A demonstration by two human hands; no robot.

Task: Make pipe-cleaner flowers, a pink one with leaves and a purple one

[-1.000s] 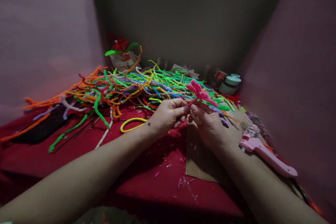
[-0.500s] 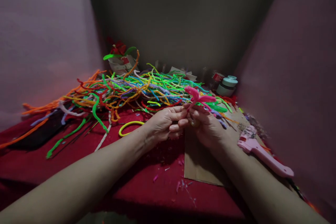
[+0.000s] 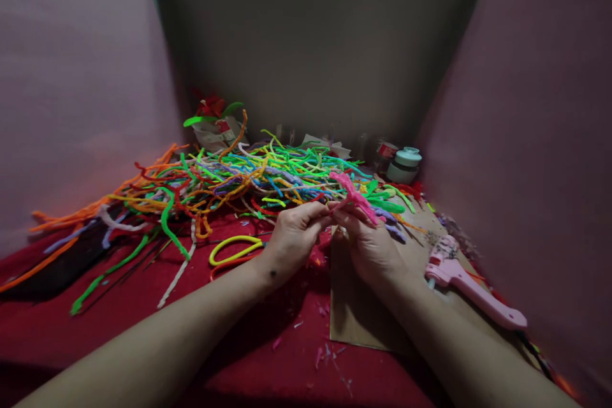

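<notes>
A pink pipe-cleaner flower [image 3: 354, 196] with fuzzy petals is pinched between my two hands above the table. My left hand [image 3: 297, 233] closes thumb and fingers on its thin base end. My right hand [image 3: 370, 239] grips it just under the petals, the fingertips of both hands nearly touching. Petals tilt up and to the right, and the exact finger contact is partly hidden. Scissors with yellow and red handles [image 3: 234, 250] lie behind my left wrist, their blades mostly out of sight.
A large heap of coloured pipe cleaners [image 3: 268, 172] spreads across the back. Cardboard [image 3: 356, 325] lies under my right arm, with a pink glue gun [image 3: 471, 287] on the right. A mint-lidded jar [image 3: 405, 164] stands behind. Pink scraps [image 3: 319, 357] dot the red cloth [image 3: 268, 357].
The flower has turned in my fingers, its petals now seen more edge-on. My left wrist has rotated, and more of the scissors shows. The whole view has shifted slightly.
</notes>
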